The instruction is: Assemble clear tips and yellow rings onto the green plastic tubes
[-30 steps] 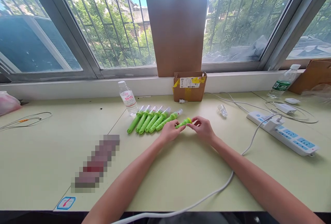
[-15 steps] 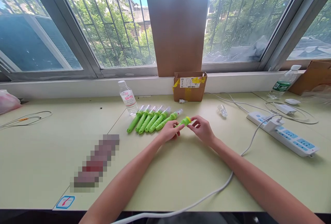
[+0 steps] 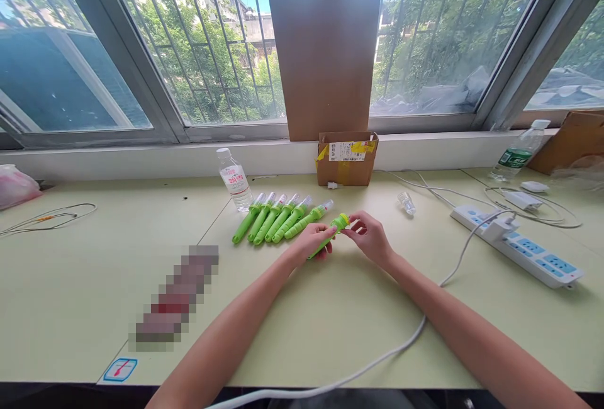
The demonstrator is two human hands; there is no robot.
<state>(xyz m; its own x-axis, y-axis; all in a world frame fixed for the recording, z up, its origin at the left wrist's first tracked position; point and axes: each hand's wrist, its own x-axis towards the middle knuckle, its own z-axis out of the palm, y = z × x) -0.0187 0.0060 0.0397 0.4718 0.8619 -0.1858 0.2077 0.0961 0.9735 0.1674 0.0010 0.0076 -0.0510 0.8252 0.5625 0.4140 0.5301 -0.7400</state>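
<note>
My left hand [image 3: 314,240] is closed around a green stick-like handle [image 3: 338,223] with a yellow-green collar at its upper end. The handle's lower end shows below my fingers, tilted down to the left. At the collar, the fingertips of my right hand [image 3: 368,236] are pinched on its edge. Left of my hands lie several similar green sticks [image 3: 283,220] side by side, each with a clear tip. A loose clear plastic cap [image 3: 406,204] rests on the table to the right, apart from my right hand.
Behind the sticks stands a water bottle [image 3: 234,180]. A small cardboard box [image 3: 346,170] is near the window ledge, with a small white piece [image 3: 333,185] before it. To the right lies a power strip [image 3: 542,258]; its white cable [image 3: 419,327] crosses under my right forearm.
The green handle has turned in my left hand, so its lower end now shows below the fingers. My right fingertips stay at the collar.
</note>
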